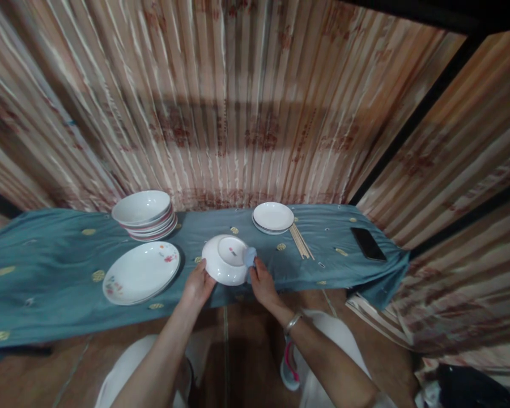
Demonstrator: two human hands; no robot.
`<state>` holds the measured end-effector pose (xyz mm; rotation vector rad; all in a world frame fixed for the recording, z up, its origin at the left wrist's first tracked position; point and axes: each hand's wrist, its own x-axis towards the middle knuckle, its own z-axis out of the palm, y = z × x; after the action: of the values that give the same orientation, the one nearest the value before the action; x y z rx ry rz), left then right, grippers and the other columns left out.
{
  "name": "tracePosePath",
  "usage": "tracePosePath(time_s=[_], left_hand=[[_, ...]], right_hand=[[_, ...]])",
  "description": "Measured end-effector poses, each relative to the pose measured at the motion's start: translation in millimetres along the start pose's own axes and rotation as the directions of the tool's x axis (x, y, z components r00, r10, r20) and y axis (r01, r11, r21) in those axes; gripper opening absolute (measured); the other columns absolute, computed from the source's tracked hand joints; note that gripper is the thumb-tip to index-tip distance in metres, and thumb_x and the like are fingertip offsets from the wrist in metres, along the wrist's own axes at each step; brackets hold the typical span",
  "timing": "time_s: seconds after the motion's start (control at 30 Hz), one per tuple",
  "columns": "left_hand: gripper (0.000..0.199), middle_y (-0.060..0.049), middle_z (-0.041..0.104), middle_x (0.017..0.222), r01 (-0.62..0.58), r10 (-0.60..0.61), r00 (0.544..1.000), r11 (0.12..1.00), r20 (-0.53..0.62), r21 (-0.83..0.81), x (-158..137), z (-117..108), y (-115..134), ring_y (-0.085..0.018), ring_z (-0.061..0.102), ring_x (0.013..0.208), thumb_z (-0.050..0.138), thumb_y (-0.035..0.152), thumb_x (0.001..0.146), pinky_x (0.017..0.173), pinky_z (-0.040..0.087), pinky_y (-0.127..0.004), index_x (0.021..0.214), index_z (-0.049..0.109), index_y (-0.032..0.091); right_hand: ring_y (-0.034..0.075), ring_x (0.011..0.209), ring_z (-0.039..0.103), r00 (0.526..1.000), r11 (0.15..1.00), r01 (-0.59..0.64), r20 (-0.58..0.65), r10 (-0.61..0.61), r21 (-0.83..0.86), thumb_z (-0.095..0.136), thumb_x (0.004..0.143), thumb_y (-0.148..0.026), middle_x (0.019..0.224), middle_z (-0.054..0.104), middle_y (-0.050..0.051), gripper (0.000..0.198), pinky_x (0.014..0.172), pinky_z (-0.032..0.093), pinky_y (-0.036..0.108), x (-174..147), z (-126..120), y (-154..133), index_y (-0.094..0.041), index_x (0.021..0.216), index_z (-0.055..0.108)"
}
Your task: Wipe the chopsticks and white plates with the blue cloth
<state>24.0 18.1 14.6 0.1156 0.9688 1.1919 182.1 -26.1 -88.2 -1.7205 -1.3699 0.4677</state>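
Observation:
A white bowl [221, 267] is tipped so that its underside, with a small red and dark mark, faces me. My left hand [199, 283] grips its lower left rim, thumb on the outer wall. At the bowl's right edge, my right hand [262, 279] is closed on a pale blue cloth [250, 256] that touches the bowl. To the left lie oval plates [140, 275] with a floral print, and behind them is a stack of white bowls [142, 208] with reddish bands. Small white plates [273, 217] are stacked behind and right of the held bowl.
Several wooden chopsticks [301, 241] lie beside the small plates. A black phone [368, 243] rests near the right end of the table, which has a teal patterned cloth [59, 266]. A striped curtain [238, 113] hangs close behind, and dark frame bars [416, 119] slant on the right.

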Motion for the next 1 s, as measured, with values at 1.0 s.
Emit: tracePosePath(time_s=[1.0], left_hand=[[0.049,-0.008,0.075,0.084,-0.162,0.099,0.945,0.970,0.311,0.182,9,-20,-12,-0.019,0.070,0.073,0.072,0.007,0.066,0.069,0.055,-0.026,0.113,0.062,0.011]], right_hand=[[0.024,0.137,0.035,0.858,0.839,0.507,0.207,-0.469,-0.197,0.030,0.096,-0.026,0.144,0.043,0.017,0.049,0.112,0.030,0.049,-12,-7,-62,-0.010,0.141,0.039]])
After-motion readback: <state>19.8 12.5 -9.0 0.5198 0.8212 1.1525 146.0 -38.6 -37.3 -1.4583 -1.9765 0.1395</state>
